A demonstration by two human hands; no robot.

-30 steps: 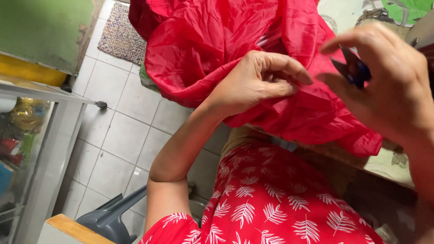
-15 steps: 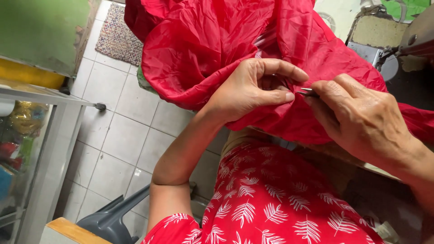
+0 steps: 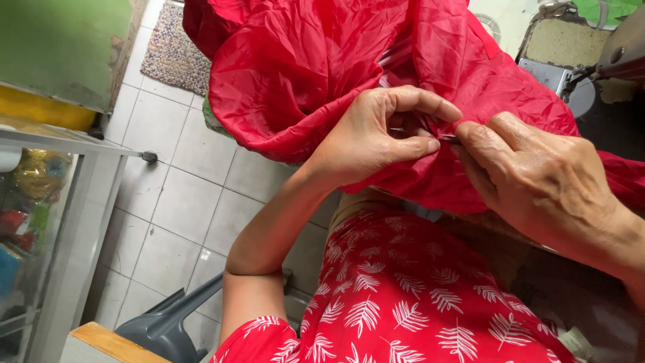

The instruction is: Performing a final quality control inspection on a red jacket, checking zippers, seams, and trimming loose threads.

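A big bunch of shiny red fabric (image 3: 302,67) hangs over my lap and the table edge. My left hand (image 3: 379,138) pinches a fold of it between thumb and fingers. My right hand (image 3: 537,181) presses in from the right and touches the left fingertips. It holds small thread snips (image 3: 448,137); only a thin metal tip shows at the pinched fold, and the rest is hidden in the fist. I wear a red dress with white leaf print (image 3: 416,302).
A sewing machine (image 3: 621,57) stands at the top right on a worn table. Below left is a pale tiled floor (image 3: 181,195) with a woven mat (image 3: 171,50). A glass-fronted cabinet (image 3: 40,202) stands at the left, and a grey plastic chair (image 3: 168,323) at the bottom.
My right hand, raised with the dark snips a second ago, has come down to the fold that my left hand pinches. The left hand has kept its grip.
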